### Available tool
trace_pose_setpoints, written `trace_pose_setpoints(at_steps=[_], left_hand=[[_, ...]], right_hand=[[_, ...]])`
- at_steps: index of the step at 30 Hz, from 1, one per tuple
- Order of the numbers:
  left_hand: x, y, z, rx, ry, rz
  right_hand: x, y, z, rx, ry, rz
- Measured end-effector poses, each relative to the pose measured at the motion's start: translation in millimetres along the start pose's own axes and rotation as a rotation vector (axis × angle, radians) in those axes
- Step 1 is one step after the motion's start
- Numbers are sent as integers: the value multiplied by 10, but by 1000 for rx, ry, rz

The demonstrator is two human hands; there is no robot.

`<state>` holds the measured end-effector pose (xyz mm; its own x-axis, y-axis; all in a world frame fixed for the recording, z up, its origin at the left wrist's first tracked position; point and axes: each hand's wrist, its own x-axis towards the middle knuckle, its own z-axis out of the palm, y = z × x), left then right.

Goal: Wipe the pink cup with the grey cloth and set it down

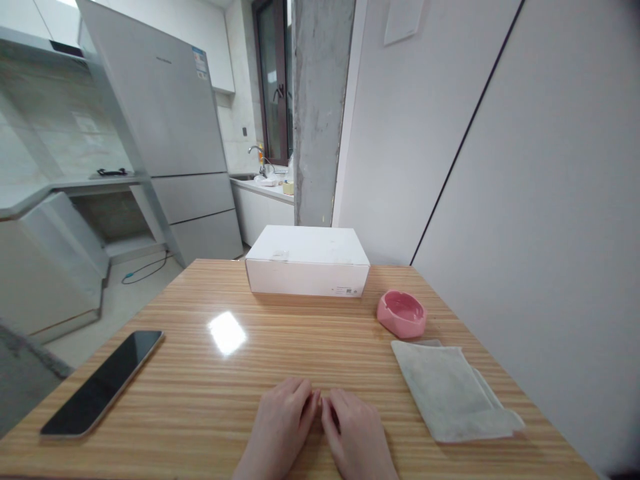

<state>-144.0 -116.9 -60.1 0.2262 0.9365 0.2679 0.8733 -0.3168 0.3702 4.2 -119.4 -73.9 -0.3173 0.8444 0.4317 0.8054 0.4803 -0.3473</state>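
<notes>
My left hand [284,417] rests on the wooden table [185,373] near its front edge, fingers curled in and closed. Beside it my right hand [354,423] lies in the same curled way, the two nearly touching at the thumbs and forefingers. No object shows in either one. To the right of my right hand is a folded grey-green cloth [450,390]. A pink ashtray [404,327] sits just behind the cloth. Far off to the left lies a black smartphone [103,387], screen up.
A closed white box [307,260] stands at the table's far edge. A white wall [500,220] runs along the right side. Behind the table are a concrete column [323,113], a grey fridge [160,107] and a sink tap [260,157]. A cable [147,267] lies on the floor.
</notes>
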Motion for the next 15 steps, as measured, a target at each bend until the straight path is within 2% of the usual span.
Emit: trace_pose_setpoints(at_steps=[15], left_hand=[[-15,5,-14,-3,13,13]], right_hand=[[0,-27,-54,14,-29,13]])
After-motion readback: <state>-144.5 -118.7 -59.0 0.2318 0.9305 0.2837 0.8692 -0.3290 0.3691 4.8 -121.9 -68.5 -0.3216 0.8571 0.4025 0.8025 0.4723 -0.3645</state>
